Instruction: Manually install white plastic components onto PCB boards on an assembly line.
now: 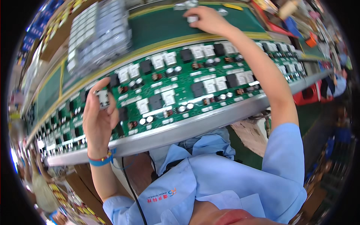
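Observation:
My left hand (98, 122) is raised over the near-left part of the green circuit boards (183, 88), its wrist in a blue band. Between its thumb and fingers it pinches a white block-shaped component (102, 98) with a dark underside. My right hand (210, 20) reaches past the boards to the far green mat, fingers closed on a small white block (192, 18). White blocks, black blocks (155, 102), round capacitors (182, 108) and small coils stand in rows on the boards. My right forearm covers part of the rows.
A metal rail (187, 125) runs along the near edge of the boards. Stacked clear trays of white blocks (99, 35) stand at the far left. On the green mat (161, 28) lie loose white pieces (185, 5) and a yellow tool (233, 6). Other people are at both sides.

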A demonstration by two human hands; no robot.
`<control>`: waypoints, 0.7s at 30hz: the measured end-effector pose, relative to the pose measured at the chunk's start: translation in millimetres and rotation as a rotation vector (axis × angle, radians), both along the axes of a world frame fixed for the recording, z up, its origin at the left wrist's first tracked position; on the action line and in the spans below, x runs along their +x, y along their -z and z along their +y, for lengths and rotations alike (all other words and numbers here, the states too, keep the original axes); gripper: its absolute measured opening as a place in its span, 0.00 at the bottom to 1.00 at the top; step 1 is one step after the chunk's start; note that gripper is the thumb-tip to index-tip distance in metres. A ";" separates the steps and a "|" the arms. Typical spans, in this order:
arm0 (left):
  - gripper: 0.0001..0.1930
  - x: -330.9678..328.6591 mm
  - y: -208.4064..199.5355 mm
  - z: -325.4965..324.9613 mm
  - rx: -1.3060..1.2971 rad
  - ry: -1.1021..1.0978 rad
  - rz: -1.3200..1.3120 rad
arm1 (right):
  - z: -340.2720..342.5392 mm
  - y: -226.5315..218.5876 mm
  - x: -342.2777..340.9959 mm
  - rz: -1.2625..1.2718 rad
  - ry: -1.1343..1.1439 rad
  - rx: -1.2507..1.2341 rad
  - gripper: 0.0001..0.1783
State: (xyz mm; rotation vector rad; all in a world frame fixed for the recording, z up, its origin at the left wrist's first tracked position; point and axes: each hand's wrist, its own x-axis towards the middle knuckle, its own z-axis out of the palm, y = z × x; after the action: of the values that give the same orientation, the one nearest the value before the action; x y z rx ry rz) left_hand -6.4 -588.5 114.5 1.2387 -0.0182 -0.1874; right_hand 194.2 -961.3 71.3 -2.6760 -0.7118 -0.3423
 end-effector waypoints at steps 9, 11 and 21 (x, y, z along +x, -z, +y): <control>0.39 -28.1 -1.7 29.9 0.155 0.138 0.063 | 9.2 -26.2 -24.4 0.260 0.103 0.059 0.15; 0.44 -30.6 0.2 35.5 0.217 0.154 0.055 | 31.3 -63.7 -60.8 0.497 0.122 0.185 0.23; 0.41 -34.6 6.0 36.2 0.324 0.166 -0.096 | 77.9 -62.6 -187.5 0.189 -0.330 0.000 0.23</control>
State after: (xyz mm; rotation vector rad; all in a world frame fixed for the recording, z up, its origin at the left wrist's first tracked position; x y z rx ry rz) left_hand -41.1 -552.3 108.4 1.5696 -0.1806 -0.2827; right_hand 6.7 -883.5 133.9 -2.4888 -1.0675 -0.0028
